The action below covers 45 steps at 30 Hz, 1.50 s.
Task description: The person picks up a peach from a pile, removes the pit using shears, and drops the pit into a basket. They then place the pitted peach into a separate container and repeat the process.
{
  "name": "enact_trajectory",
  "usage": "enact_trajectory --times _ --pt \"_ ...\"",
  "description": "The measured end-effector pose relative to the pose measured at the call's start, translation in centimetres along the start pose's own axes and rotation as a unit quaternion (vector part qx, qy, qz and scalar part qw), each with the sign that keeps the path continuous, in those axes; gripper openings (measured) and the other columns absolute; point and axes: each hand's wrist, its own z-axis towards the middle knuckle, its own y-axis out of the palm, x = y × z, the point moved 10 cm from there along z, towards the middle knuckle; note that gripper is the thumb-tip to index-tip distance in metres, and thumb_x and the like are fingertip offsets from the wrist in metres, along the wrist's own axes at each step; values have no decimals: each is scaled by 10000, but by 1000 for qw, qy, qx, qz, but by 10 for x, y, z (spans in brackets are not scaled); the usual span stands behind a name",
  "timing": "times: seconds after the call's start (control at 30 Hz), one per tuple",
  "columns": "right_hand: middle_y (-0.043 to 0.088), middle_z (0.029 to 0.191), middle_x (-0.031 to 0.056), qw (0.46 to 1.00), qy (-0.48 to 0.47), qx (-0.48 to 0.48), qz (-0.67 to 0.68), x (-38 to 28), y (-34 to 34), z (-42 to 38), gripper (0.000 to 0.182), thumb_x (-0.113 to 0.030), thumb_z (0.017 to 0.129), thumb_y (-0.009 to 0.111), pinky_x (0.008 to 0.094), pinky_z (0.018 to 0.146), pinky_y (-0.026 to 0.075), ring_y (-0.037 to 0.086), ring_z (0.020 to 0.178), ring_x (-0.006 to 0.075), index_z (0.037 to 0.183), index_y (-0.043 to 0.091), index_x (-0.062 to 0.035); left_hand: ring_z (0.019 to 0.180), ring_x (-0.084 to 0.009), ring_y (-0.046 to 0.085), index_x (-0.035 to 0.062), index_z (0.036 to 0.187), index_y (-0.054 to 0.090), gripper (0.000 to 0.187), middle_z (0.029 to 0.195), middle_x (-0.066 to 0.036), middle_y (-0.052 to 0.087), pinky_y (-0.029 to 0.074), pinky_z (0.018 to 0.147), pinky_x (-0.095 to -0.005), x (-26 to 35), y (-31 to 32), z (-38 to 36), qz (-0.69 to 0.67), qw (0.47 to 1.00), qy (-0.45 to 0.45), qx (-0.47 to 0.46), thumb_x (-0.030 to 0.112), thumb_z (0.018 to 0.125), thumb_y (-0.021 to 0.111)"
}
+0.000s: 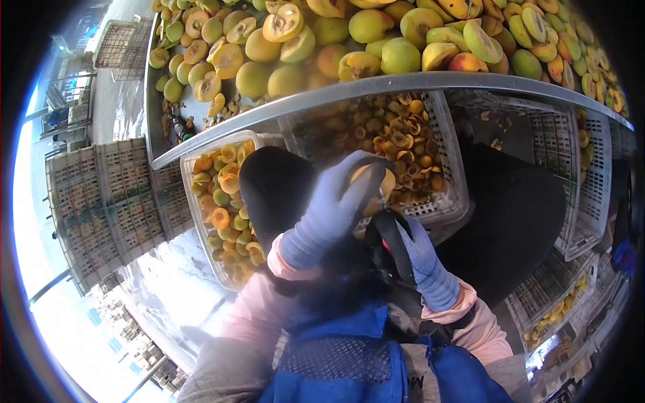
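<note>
My left hand [336, 201], in a greyish-lavender glove, is closed round a halved peach-like fruit [383, 180] with its yellow cut side partly showing. Just below it, my right hand [424, 263], gloved the same way, grips a hand tool with thick black handles [396, 243] and a touch of red, like pliers or shears. Its metal tip meets the fruit's lower edge; exactly how they touch is blurred. Both hands are above my lap, over a white crate [458, 181] of brown-orange scraps and hollowed pieces [403, 144].
A metal-rimmed table [295, 106] ahead carries many halved yellow-green fruits [400, 55]. Left of my knee stands a crate [190, 201] of fruit halves [225, 208]. Stacked plastic crates [111, 208] are at left, and more white crates [591, 195] at right.
</note>
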Motion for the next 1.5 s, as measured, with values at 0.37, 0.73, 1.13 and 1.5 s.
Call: enact_trajectory --times 0.37,0.73,1.13,1.5 --pt "426 537 -1 850 224 -177 442 10 56 -18 416 -454 968 389 223 312 296 369 362 86 870 547 -82 730 -197 631 -12 1081 580 261 858 -126 639 501 689 -293 -6 1 -11 62 986 136 72 142 883 507" --pt "433 557 -12 662 184 -353 635 -4 77 -24 436 -477 966 362 207 288 363 420 362 71 943 508 -66 909 -111 535 -21 1089 557 279 956 -64 607 437 820 -255 -54 12 -16 -275 957 40 81 207 935 506" --pt "414 590 -1 702 159 -324 615 5 67 1 487 -484 979 314 241 399 345 387 426 97 1039 574 -77 860 -168 578 41 1093 587 345 977 -82 609 472 800 -278 -43 -148 -132 -127 882 73 448 312 991 400" --pt "373 530 -11 888 179 -119 406 32 37 20 467 -498 962 369 250 352 307 339 391 99 914 587 -88 814 -301 633 35 997 613 449 895 -146 635 496 740 -401 77 -161 -9 494 800 -14 341 431 793 673"
